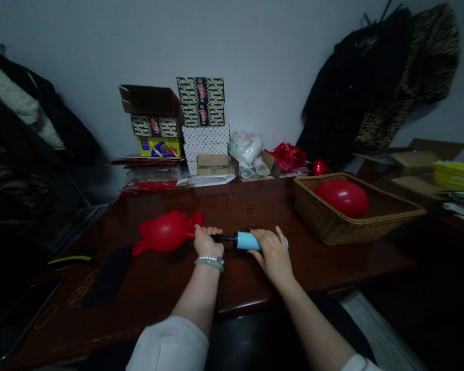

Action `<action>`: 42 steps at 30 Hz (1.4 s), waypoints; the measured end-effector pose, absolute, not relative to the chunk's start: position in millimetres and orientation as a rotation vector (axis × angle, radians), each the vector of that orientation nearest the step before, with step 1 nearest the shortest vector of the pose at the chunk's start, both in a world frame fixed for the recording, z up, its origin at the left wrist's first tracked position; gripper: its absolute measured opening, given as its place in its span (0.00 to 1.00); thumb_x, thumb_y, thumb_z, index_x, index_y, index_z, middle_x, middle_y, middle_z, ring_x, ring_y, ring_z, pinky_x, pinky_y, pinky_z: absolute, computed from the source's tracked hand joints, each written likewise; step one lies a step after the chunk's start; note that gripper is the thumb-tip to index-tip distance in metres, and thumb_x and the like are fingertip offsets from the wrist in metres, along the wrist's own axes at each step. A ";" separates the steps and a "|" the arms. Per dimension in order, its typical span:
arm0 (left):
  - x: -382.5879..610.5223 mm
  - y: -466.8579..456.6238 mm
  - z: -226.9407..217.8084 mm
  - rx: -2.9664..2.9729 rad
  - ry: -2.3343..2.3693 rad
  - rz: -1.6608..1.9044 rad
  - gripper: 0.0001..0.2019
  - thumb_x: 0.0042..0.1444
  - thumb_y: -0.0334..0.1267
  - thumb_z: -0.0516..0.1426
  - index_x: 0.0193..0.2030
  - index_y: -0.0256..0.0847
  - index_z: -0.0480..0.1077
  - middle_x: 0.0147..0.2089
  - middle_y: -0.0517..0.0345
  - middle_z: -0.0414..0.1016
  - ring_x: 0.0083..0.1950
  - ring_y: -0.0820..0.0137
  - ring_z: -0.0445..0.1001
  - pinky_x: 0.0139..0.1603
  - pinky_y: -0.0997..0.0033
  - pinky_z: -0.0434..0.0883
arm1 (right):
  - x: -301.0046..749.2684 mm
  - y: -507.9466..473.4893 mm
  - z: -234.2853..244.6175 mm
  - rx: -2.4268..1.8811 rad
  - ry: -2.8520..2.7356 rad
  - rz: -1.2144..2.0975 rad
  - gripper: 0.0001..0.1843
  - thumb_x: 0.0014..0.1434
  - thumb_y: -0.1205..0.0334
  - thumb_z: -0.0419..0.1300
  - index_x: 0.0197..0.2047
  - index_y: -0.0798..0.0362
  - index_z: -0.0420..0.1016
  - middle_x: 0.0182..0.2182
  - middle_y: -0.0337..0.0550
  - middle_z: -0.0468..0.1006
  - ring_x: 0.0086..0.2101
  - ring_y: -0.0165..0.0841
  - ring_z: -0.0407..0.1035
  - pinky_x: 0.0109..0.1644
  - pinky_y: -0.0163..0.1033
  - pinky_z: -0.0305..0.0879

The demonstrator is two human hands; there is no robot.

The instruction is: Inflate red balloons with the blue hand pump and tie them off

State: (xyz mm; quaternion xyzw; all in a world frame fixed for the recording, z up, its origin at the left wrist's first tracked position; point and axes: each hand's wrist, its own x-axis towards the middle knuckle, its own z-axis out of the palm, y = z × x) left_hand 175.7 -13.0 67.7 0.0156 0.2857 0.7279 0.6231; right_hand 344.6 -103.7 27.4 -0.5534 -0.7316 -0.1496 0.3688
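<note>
A partly inflated red balloon (166,233) with several bumps lies over the left part of the dark table, its neck running to my left hand (209,242). That hand is closed around the balloon's neck and the black nozzle end of a hand pump. The pump (245,240) has a light blue barrel, and a black rod shows between my two hands. My right hand (272,252) is wrapped over the barrel from above, fingers bent round its right end. Small dark rubber bands (250,210) lie just beyond the pump.
A wicker basket (313,206) at the right holds a round red balloon (344,198). Stacked boxes (204,139) and plastic bags (246,147) line the wall. A black phone-like slab (108,278), yellowish rubber bands (79,293) and a tablet (23,314) lie on the left.
</note>
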 end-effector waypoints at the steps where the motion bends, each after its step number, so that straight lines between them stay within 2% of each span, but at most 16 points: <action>1: 171.0 -10.7 69.1 0.032 0.659 1.676 0.19 0.66 0.43 0.45 0.23 0.42 0.49 0.16 0.70 0.47 0.14 0.79 0.52 0.19 0.75 0.57 | 347.5 -103.5 28.1 -1.421 -1.879 -0.396 0.23 0.61 0.56 0.58 0.58 0.50 0.66 0.51 0.46 0.74 0.53 0.40 0.66 0.66 0.57 0.44; 7: 136.9 1.0 72.5 0.031 0.662 1.686 0.19 0.67 0.43 0.42 0.23 0.42 0.47 0.15 0.71 0.46 0.13 0.79 0.50 0.18 0.75 0.55 | 362.3 -103.4 29.2 -1.430 -1.870 -0.460 0.23 0.61 0.55 0.58 0.58 0.49 0.66 0.51 0.46 0.75 0.52 0.39 0.67 0.66 0.58 0.44; 14: 123.7 -0.4 71.4 0.050 0.617 1.693 0.19 0.67 0.42 0.43 0.23 0.42 0.47 0.15 0.71 0.47 0.12 0.80 0.51 0.18 0.76 0.56 | 354.1 -102.7 28.2 -1.403 -1.875 -0.427 0.23 0.61 0.55 0.58 0.58 0.50 0.66 0.50 0.47 0.75 0.51 0.40 0.68 0.66 0.59 0.45; 29: 187.2 -22.0 57.7 0.075 0.604 1.660 0.19 0.65 0.42 0.47 0.23 0.42 0.50 0.16 0.69 0.48 0.15 0.78 0.52 0.20 0.74 0.58 | 332.7 -103.6 19.3 -1.400 -1.837 -0.365 0.23 0.60 0.58 0.58 0.58 0.51 0.66 0.49 0.47 0.76 0.51 0.39 0.68 0.66 0.57 0.49; 42: 160.4 -10.8 74.6 0.016 0.617 1.702 0.19 0.67 0.43 0.44 0.23 0.42 0.49 0.16 0.70 0.47 0.14 0.79 0.52 0.19 0.75 0.56 | 358.0 -100.6 28.3 -1.421 -1.867 -0.467 0.24 0.61 0.55 0.59 0.59 0.49 0.65 0.52 0.45 0.75 0.55 0.40 0.66 0.67 0.60 0.41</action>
